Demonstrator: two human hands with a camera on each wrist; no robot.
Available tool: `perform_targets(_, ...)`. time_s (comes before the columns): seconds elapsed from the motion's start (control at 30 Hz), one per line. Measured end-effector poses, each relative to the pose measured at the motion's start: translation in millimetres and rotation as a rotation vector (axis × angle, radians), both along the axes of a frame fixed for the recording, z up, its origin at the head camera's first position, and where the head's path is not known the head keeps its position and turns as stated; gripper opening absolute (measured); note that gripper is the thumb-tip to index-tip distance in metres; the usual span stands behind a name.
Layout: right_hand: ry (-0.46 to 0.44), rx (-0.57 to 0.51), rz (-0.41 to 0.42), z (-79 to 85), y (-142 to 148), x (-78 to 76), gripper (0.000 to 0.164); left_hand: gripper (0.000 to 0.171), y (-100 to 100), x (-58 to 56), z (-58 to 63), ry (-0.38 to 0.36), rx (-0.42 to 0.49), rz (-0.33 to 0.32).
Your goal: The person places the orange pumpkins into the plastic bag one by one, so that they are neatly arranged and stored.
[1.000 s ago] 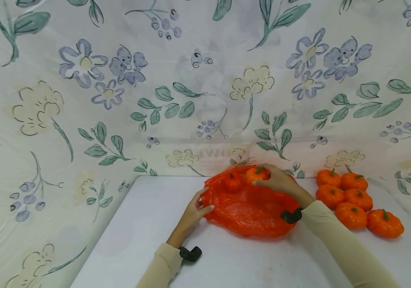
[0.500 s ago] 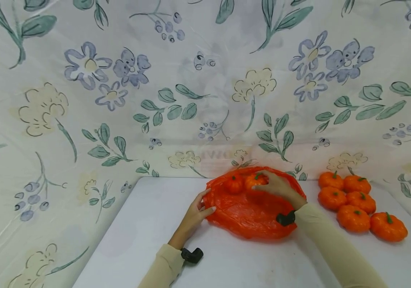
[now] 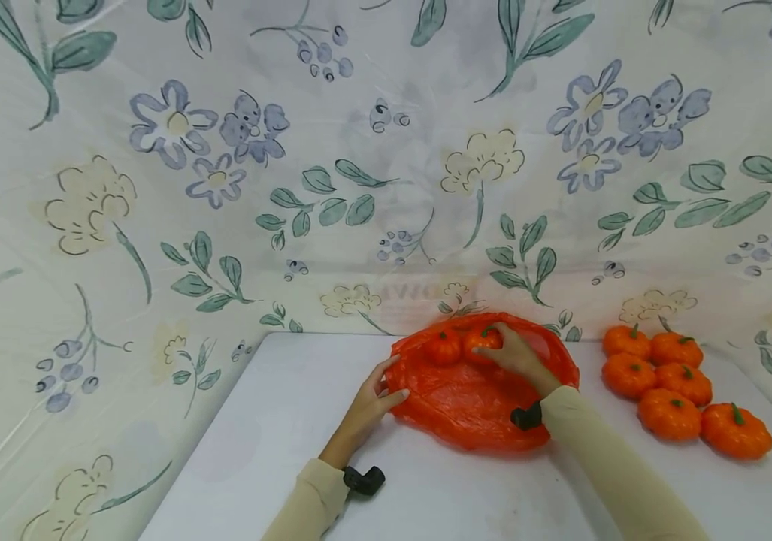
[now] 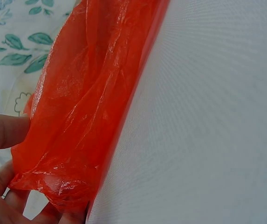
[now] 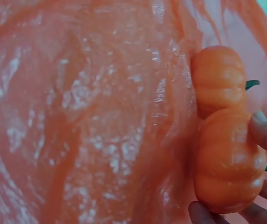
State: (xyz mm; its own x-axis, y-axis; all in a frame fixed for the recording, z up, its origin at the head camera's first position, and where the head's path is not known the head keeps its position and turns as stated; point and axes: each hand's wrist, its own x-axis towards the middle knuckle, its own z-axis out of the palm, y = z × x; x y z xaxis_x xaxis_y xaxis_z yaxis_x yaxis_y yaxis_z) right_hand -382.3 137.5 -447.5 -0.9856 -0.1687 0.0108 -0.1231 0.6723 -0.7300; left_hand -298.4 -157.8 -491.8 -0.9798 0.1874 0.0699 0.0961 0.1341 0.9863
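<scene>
Plastic of the red bag [image 3: 467, 413] on my feed looked limp and slippery, its left edge pinched in the left grip [image 3: 367, 402], while the right grip [image 3: 519, 356] clasped a pumpkin [image 3: 476, 338] in the bag's far part, probably light and firm, best held round its sides.

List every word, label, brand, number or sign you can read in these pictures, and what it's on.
Nothing can be read for certain.
Floral backdrop: faint letter-like marks low down, behind the red bag, too pale to read.
Bag, pumpkins, black wrist devices: no text visible.
</scene>
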Motion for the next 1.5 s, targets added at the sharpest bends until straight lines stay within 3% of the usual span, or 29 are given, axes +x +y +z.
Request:
perform_targets(0.5, -0.021, 0.033, -0.019, -8.3, -1.4, -6.1, 0.079, 0.065, 0.8, 1.5, 1.2, -0.008, -0.021, 0.004)
perform_targets(1.03, 0.029, 0.04, -0.009, -20.3, 0.9, -10.4, 0.079, 0.067, 0.6, 3.0, 3.4, -0.007, -0.019, -0.003)
perform_targets(1.5, -0.038, 0.029, -0.038, -13.6, -0.1, -7.3, 0.097, 0.067, -0.9, 3.4, 3.5, 0.005, -0.035, -0.016)
